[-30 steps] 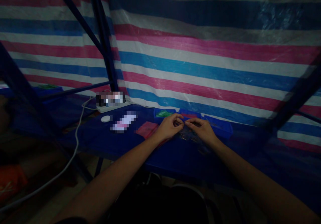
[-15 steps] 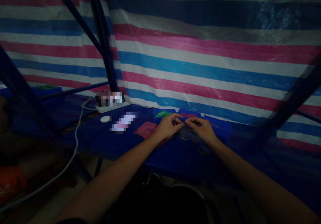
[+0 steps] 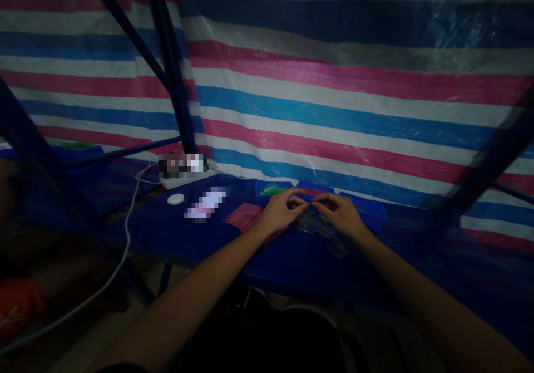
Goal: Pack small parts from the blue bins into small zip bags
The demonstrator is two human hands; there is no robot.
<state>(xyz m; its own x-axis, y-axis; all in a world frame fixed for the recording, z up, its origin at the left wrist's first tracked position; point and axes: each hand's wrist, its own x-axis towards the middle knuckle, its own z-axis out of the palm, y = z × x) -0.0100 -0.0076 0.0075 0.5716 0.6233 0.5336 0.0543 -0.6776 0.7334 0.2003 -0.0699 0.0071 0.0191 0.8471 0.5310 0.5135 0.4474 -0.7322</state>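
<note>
My left hand (image 3: 280, 211) and my right hand (image 3: 342, 215) meet over a dark blue table (image 3: 208, 239), fingertips pinched together on something small that I cannot make out in the dim light. Under the hands lie several small clear packets (image 3: 319, 227). A red packet (image 3: 244, 215) lies just left of my left wrist. Behind the hands stands a row of small blue trays (image 3: 367, 206); one holds something green (image 3: 272, 189).
A white power strip (image 3: 186, 178) with a cable (image 3: 125, 239) sits at the table's back left, beside a small white round object (image 3: 176, 199) and a blurred card (image 3: 206, 203). Dark blue metal frame bars (image 3: 167, 61) rise before a striped tarp (image 3: 334, 94).
Both hands have shifted slightly to the right and stayed pinched together; nothing else on the table has moved.
</note>
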